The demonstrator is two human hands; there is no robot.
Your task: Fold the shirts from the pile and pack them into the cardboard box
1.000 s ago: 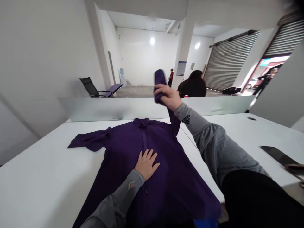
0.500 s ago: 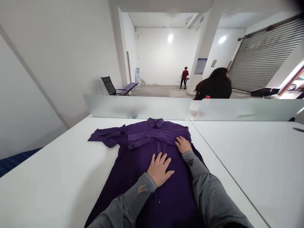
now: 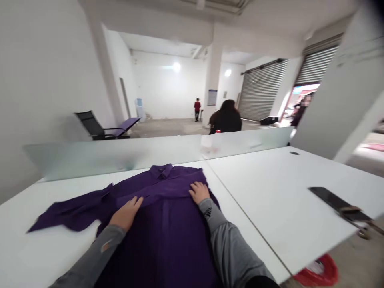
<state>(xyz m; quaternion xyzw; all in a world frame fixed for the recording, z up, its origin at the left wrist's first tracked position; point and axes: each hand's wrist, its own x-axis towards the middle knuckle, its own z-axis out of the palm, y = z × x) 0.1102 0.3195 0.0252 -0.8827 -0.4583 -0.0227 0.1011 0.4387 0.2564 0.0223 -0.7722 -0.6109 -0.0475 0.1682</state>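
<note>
On the table (image 3: 270, 184) lies the shirt (image 3: 168, 236), one sleeve (image 3: 171, 188) across its chest — left hand (image 3: 126, 213) and right hand (image 3: 200, 193) rest on it, apart, fingers loose; light, even pressure should limit creases.

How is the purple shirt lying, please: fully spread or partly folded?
The shirt is partly folded: one sleeve lies across its chest, below the collar, while the other sleeve stretches out to the side on the table.

The shirt (image 3: 163, 224) lies on the table (image 3: 255, 192) before the partition (image 3: 162, 150), chair (image 3: 90, 123) beyond
</note>
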